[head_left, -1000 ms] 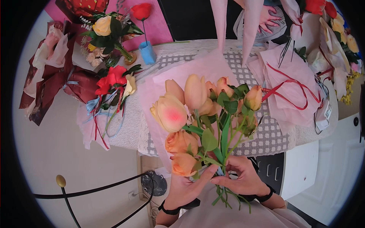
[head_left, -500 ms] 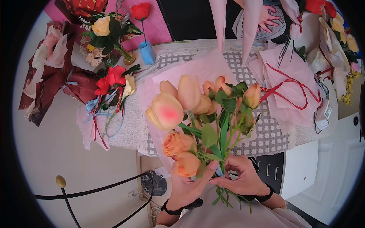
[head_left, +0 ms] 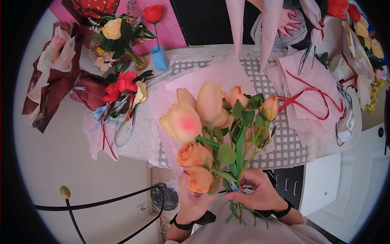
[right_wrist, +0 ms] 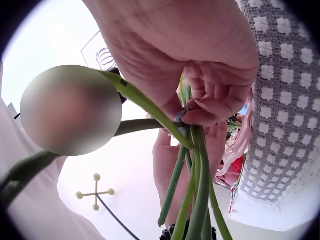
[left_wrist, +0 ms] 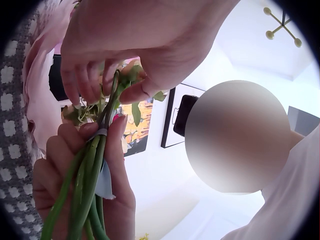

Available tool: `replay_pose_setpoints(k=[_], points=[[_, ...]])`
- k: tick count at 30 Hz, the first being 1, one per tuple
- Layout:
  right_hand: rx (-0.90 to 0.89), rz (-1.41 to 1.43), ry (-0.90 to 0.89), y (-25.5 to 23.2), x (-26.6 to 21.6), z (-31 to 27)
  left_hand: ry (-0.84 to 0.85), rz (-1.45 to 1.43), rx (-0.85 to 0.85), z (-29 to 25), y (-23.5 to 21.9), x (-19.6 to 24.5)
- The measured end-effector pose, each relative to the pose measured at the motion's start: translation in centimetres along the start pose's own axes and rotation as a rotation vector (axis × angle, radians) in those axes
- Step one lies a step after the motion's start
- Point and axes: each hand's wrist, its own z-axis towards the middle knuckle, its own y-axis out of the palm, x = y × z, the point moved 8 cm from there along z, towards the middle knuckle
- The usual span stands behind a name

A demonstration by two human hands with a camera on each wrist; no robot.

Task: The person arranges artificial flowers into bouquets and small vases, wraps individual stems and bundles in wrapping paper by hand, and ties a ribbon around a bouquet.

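Observation:
A bouquet of artificial peach tulips and orange roses (head_left: pixel 191 122) is held over the table's near edge, blossoms pointing away from me. Around its green stems (left_wrist: pixel 85 195) runs a pale blue ribbon (head_left: pixel 233 186), its short tail (left_wrist: pixel 104 182) hanging loose. My right hand (head_left: pixel 262 191) pinches the stems at this ribbon between thumb and fingers. Beside it, my left hand (head_left: pixel 195 199) is under the orange roses, its fingertips hidden by them in the head view. In the left wrist view the left fingers (left_wrist: pixel 90 82) hang loosely bent beside the stems, thumb apart from them.
Pink wrapping paper (head_left: pixel 166 97) lies on the grey-and-white checked cloth (head_left: pixel 292 150). To the right are more pink sheets (head_left: pixel 300 101) with a dark red ribbon (head_left: pixel 325 95). Other bouquets, a blue vase (head_left: pixel 159 59) and another person's hand (head_left: pixel 289 22) are beyond.
My left thumb has come away from the ribbon and the left hand has shifted left. The blossoms swayed left, then back right. My right hand keeps its hold on the stems.

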Motion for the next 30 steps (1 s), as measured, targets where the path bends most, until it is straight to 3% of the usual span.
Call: replay_pose_setpoints(k=[3,6,9,11,15,17,20,24,27,30], points=[[-0.005,0.016,0.014,0.0,0.0,-0.1,0.008,-0.002,0.107,0.3,-1.2,-0.2],[0.023,0.044,0.03,0.0,-0.4,0.0,0.121,0.072,-0.014,1.0,-0.5,0.8],[0.029,0.073,0.053,-0.1,0.0,-0.2,0.064,0.085,0.034,1.0,-1.0,0.3],[0.017,0.071,0.065,0.0,0.6,-0.4,-0.188,-0.233,0.138,1.2,-2.0,-1.7],[0.012,0.084,0.029,0.0,0.5,-0.4,-0.185,0.029,0.181,1.1,-1.1,-0.4],[0.01,0.086,0.029,0.0,0.4,-0.4,-0.031,0.105,0.094,1.6,0.1,1.1],[0.006,0.08,0.032,-0.1,0.4,-0.4,-0.024,0.246,0.075,1.3,-0.4,0.7],[0.015,0.102,0.043,-0.2,0.4,-0.5,-0.065,0.203,0.097,0.9,-0.2,0.3],[0.039,0.079,0.026,-0.8,0.0,-0.5,-0.006,0.069,0.002,1.1,1.4,0.4],[0.076,0.031,0.035,-1.6,-0.2,-0.9,-0.021,0.113,-0.227,0.9,3.6,0.1]])
